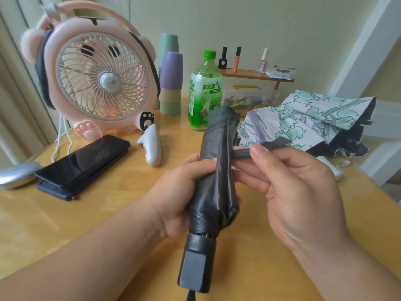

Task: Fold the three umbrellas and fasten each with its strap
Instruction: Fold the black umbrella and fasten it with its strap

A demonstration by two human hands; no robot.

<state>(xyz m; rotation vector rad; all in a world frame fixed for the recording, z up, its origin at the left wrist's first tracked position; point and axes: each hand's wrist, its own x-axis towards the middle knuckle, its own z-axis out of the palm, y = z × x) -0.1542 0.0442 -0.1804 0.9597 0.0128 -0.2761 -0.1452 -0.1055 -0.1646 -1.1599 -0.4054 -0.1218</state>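
A black folded umbrella (217, 170) is held upright and a little tilted over the wooden table (108, 213), its square black handle (198, 263) toward me. My left hand (180, 196) grips the rolled canopy around its lower half. My right hand (288, 177) pinches the umbrella's black strap (258, 148) between thumb and fingers, and the strap sticks out to the right, loose at its end. A second umbrella (303, 124), white with a green flower print and a dark lining, lies crumpled and unfolded at the back right. A third umbrella is not visible.
A pink bear-shaped desk fan (97, 79) stands at the back left. Beside it are stacked cups (171, 83), a green bottle (205, 92) and a small shelf with nail polish (249, 72). A phone (82, 161) and a white handheld object (152, 146) lie on the left.
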